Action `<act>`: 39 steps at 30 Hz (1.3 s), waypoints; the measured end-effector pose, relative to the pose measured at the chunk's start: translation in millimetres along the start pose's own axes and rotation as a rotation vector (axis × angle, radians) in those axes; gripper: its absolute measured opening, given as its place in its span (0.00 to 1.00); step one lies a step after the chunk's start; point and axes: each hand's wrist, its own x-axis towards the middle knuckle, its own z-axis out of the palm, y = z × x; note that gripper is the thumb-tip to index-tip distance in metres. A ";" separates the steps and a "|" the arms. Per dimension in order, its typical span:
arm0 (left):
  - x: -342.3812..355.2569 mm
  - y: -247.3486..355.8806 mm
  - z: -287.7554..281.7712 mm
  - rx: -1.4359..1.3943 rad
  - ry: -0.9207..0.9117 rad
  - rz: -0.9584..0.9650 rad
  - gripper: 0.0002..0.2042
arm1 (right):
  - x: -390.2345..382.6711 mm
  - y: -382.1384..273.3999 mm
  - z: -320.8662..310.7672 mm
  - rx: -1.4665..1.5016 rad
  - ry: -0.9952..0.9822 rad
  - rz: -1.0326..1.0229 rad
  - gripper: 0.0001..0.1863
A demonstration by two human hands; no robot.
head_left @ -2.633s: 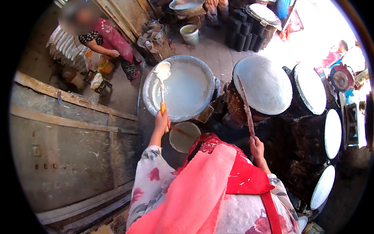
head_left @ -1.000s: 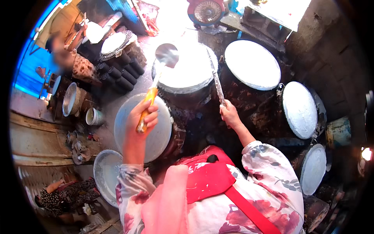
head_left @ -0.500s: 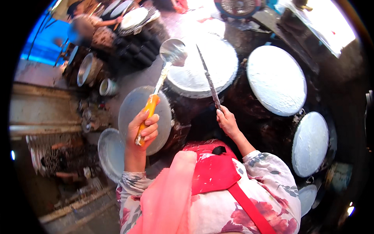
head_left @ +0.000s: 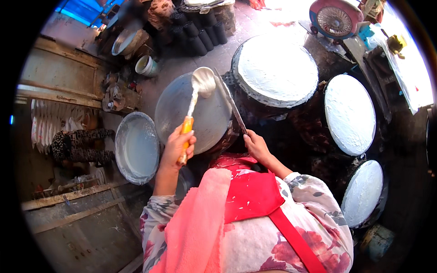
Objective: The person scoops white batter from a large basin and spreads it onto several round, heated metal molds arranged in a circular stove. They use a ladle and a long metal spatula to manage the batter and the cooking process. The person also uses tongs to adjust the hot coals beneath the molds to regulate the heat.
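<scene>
My left hand (head_left: pixel 176 148) is closed round the yellow-orange handle of a ladle (head_left: pixel 203 83), whose round bowl is full of thick off-white batter. The ladle hangs over a wide, round grey griddle (head_left: pixel 180 107) with a thin whitish film on it. My right hand (head_left: pixel 257 146) grips the near end of a long, narrow, dark flat blade (head_left: pixel 233 104), stained with batter. Its tip points away from me, close beside the ladle's bowl and above the griddle's right edge.
A basin (head_left: pixel 135 150) of pale liquid stands left of the griddle. Round drum tops coated white include one ahead (head_left: pixel 277 70), one to the right (head_left: pixel 350 113) and one nearer (head_left: pixel 363 193). A fan (head_left: pixel 337 22), black cylinders (head_left: pixel 198 44) and a white bucket (head_left: pixel 146 67) lie farther off.
My view has turned, so the drums sit farther right. The ladle's bowl, shiny metal before, now shows batter in it. Both tools have come over the grey griddle.
</scene>
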 end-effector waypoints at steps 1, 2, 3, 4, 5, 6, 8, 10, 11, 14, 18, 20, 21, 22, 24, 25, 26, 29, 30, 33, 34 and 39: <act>4.6 -7.7 -1.3 0.052 0.022 0.034 0.23 | -1.3 -0.8 4.7 -0.027 0.011 0.008 0.17; 10.5 -17.2 -1.6 0.110 0.049 0.074 0.23 | -1.8 0.3 9.1 -0.059 0.023 0.015 0.17; 15.4 -23.2 -4.2 0.173 0.076 0.113 0.23 | -3.1 -1.1 13.4 -0.086 0.038 0.022 0.17; 20.5 -27.9 -14.2 0.291 0.061 0.146 0.25 | -5.4 -5.0 17.6 -0.110 0.052 0.019 0.17; 31.6 -41.6 -28.2 0.517 0.140 0.272 0.26 | -8.2 -13.6 20.4 -0.135 0.064 0.015 0.17; 46.3 -59.9 -44.9 0.741 0.217 0.400 0.27 | -10.0 -20.7 24.5 -0.162 0.080 0.010 0.16; 49.5 -63.7 -49.3 1.065 0.316 0.797 0.31 | -10.0 -30.2 34.4 -0.266 0.136 -0.046 0.15; 48.1 -57.2 -57.1 1.183 0.368 0.612 0.31 | -6.9 -42.8 45.8 -0.366 0.159 -0.085 0.14; 49.8 -54.6 -60.5 1.238 0.390 0.519 0.31 | -3.8 -49.7 50.3 -0.415 0.159 -0.095 0.14; 62.0 -53.2 -78.9 1.367 0.466 0.485 0.33 | 8.4 -58.5 61.4 -0.576 0.162 -0.134 0.13; 57.4 -44.0 -94.0 1.369 0.518 0.481 0.32 | 11.5 -63.6 59.9 -0.623 0.225 -0.115 0.13; 56.2 -36.4 -94.6 1.358 0.531 0.479 0.31 | 11.0 -69.4 58.7 -0.624 0.161 0.012 0.15; 58.1 -35.0 -97.1 1.360 0.533 0.479 0.31 | 13.0 -70.1 64.9 -0.644 0.148 -0.028 0.13; 60.7 -34.0 -99.9 1.362 0.535 0.480 0.31 | 17.0 -69.9 76.2 -0.664 0.135 -0.069 0.11; 62.3 -32.8 -104.0 1.351 0.536 0.489 0.30 | 27.6 -71.2 95.0 -0.703 0.096 -0.157 0.09; 60.6 -33.4 -106.3 1.335 0.538 0.498 0.30 | 29.9 -71.5 92.1 -0.706 0.092 -0.170 0.10; 54.8 -33.4 -114.9 1.320 0.562 0.499 0.30 | 32.4 -78.7 92.6 -0.706 0.073 -0.198 0.10; 28.6 -28.6 -124.2 1.292 0.592 0.475 0.30 | 34.2 -82.7 64.8 -0.685 0.095 -0.169 0.14; 22.5 -30.0 -126.1 1.256 0.599 0.456 0.29 | 38.7 -77.6 56.6 -0.694 0.110 -0.151 0.13; 13.3 -39.2 -123.2 1.262 0.643 0.448 0.29 | 48.2 -73.6 63.8 -0.734 0.021 -0.210 0.11; 9.0 -38.1 -116.6 1.239 0.631 0.390 0.29 | 53.0 -71.4 73.1 -0.768 -0.012 -0.315 0.08; -27.1 -54.8 -120.6 1.220 0.697 0.491 0.29 | 75.4 -96.2 49.3 -0.870 -0.114 -0.373 0.11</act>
